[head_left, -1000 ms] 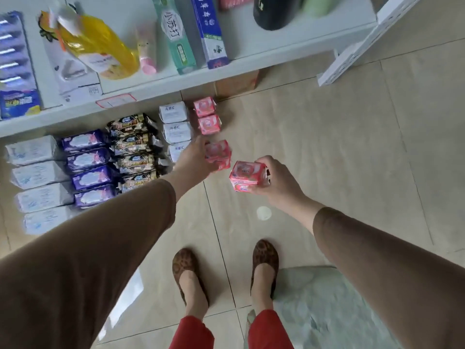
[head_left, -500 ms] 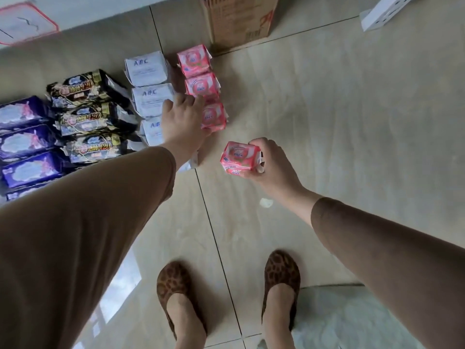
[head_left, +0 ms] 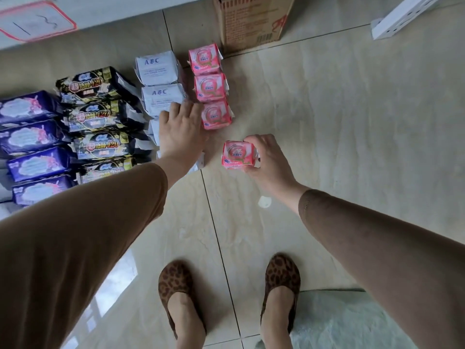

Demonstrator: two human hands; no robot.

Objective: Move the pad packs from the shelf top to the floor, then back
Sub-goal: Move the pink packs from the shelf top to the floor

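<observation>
- Since half a second ago, both hands sit lower toward the floor, and the left hand (head_left: 181, 133) has let go of the third pink pack (head_left: 216, 114), which now lies at the near end of the pink column.
- Nearest the feet, the right hand (head_left: 270, 162) pinches a fourth pink pack (head_left: 239, 155) between thumb and curled fingers, just above the floor tiles (head_left: 327, 122) and a little short of the column. The risk here is a skewed landing: released from this height or at this tilt, it may tumble onto its side or land out of line.
- Left hand is spread flat, fingers apart, holding nothing; it hovers over the nearer white ABC packs (head_left: 163, 95), hiding them. Whether it touches them I cannot tell. Drawn back carelessly, its sleeve (head_left: 100, 222) could drag those packs or nudge the black packs (head_left: 100, 114) beside them.
- Further out, the three pink packs touch end to end. Pushing the fourth in hard could shunt the row toward the cardboard box (head_left: 251, 21).
- Purple packs (head_left: 30, 137) lie furthest left, well apart from both hands and unlikely to be disturbed.
</observation>
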